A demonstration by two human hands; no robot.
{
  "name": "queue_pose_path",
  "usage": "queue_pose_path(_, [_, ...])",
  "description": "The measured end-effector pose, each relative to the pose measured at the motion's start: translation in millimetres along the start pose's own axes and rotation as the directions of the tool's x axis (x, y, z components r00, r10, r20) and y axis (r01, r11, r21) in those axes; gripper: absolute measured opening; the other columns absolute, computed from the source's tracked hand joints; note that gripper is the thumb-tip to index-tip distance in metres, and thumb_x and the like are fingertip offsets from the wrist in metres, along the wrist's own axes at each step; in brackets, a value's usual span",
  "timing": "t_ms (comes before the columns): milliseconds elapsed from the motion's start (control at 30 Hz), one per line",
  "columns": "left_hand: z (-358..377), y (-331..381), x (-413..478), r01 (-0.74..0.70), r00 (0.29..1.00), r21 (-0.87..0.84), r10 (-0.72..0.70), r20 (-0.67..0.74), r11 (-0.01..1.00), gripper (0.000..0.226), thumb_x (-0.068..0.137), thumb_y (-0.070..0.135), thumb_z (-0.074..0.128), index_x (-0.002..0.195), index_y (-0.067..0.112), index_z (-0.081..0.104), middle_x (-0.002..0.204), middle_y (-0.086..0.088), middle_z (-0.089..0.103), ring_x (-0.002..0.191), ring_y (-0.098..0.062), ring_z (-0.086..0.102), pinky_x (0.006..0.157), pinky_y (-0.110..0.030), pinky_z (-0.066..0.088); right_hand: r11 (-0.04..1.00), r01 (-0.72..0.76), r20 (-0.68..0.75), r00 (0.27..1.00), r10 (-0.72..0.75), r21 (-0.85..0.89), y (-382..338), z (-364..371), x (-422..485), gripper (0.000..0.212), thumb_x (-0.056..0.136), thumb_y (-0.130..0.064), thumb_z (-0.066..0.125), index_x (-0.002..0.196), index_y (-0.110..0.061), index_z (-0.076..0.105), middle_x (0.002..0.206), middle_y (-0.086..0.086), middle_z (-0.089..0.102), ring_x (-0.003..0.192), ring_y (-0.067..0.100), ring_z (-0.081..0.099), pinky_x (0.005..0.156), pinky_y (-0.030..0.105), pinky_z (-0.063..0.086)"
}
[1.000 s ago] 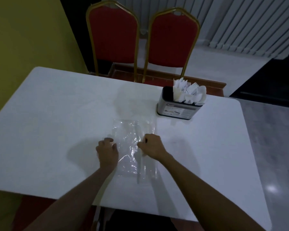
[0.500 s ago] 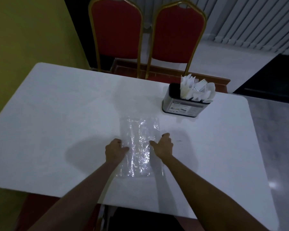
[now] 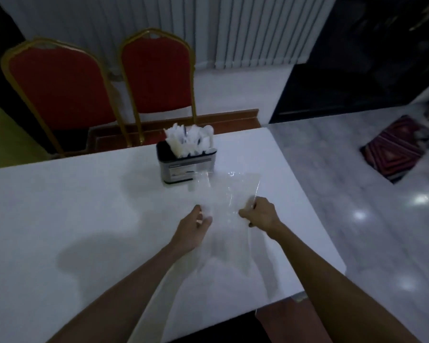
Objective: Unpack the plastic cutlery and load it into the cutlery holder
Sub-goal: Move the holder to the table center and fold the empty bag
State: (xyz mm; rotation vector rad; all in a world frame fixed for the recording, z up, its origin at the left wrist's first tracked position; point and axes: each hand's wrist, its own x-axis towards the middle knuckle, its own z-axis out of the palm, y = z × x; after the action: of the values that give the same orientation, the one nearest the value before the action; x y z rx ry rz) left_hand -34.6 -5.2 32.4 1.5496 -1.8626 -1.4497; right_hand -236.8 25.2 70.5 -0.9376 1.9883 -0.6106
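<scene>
Gripping clear bag (image 3: pixel 229 194) w/ both hands, left hand (image 3: pixel 192 229) & right hand (image 3: pixel 261 214) pinching its side edges, near table (image 3: pixel 72 206) right edge.

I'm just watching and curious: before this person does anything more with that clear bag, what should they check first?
1. Both hands on the clear plastic bag: ok, left hand and right hand hold its sides.
2. Bag empty of cutlery: cannot tell, too blurred.
3. Cutlery holder upright: ok.
4. Room left in the holder: not ok, white cutlery looks packed.
5. Bag clear of the holder: not ok, its far edge overlaps the holder's front.
6. Table space nearby: ok.
</scene>
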Motion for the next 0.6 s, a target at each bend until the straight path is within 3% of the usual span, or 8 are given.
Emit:
queue_pose_path(133, [65,80,40,-0.122,0.986,-0.086,0.131,0.105,0.989,0.032,0.095,0.022,0.051,0.126,0.025,0.054,0.102,-0.005,0.057,0.081,-0.016,0.060,0.082,-0.033,0.054,0.996,0.083,-0.245,0.967,-0.071,0.040,24,-89,3,0.009,0.079,-0.007,0.066,0.076,-0.002,0.059,0.069,0.001,0.057,0.058,0.015,0.062,0.065,0.044,0.061])
queue_pose_path(233, [117,136,70,-0.161,0.971,-0.162,0.185,0.152,0.974,0.032,0.089,0.017,0.059,0.117,0.032,0.062,0.095,-0.007,0.064,0.078,-0.015,0.061,0.084,-0.033,0.055,0.995,0.086,-0.449,0.892,-0.059,0.040,57,-153,13,0.018,0.078,-0.014,0.066,0.079,0.003,0.063,0.066,0.009,0.065,0.058,0.020,0.068,0.063,0.047,0.060])
queue_pose_path(333, [181,186,99,-0.131,0.963,-0.182,0.169,0.211,0.975,0.026,0.087,0.017,0.062,0.112,0.022,0.064,0.097,-0.008,0.065,0.081,-0.017,0.063,0.086,-0.037,0.056,0.995,0.073,-0.593,0.805,-0.023,0.061,101,-207,26,0.029,0.081,-0.024,0.066,0.072,0.003,0.059,0.061,0.009,0.065,0.060,0.023,0.068,0.064,0.043,0.058])
queue_pose_path(400, [230,211,122,-0.110,0.968,-0.143,0.138,0.209,0.984,0.015,0.086,0.019,0.063,0.100,0.013,0.064,0.093,-0.005,0.064,0.088,-0.024,0.064,0.086,-0.041,0.055,0.994,0.061,-0.644,0.765,0.009,0.087,131,-236,37,0.028,0.086,-0.025,0.066,0.074,-0.002,0.056,0.063,0.005,0.062,0.063,0.025,0.067,0.064,0.036,0.055])
queue_pose_path(500, [296,222,154,-0.021,0.975,-0.148,0.053,0.217,0.989,0.010,0.086,0.017,0.063,0.082,0.009,0.059,0.083,-0.009,0.059,0.090,-0.034,0.063,0.086,-0.046,0.054,0.983,0.060,-0.679,0.730,0.076,0.174,177,-256,62,0.028,0.089,-0.036,0.063,0.075,-0.012,0.059,0.072,0.001,0.063,0.068,0.024,0.069,0.067,0.037,0.055])
queue_pose_path(600, [344,210,185,0.112,0.960,-0.116,-0.078,0.271,0.987,0.009,0.089,0.011,0.054,0.092,0.005,0.060,0.091,-0.021,0.061,0.080,-0.030,0.058,0.079,-0.039,0.052,0.976,-0.041,-0.632,0.756,0.170,0.213,224,-257,94,0.043,0.089,-0.044,0.053,0.055,-0.018,0.046,0.054,0.004,0.055,0.063,0.025,0.069,0.059,0.037,0.053])
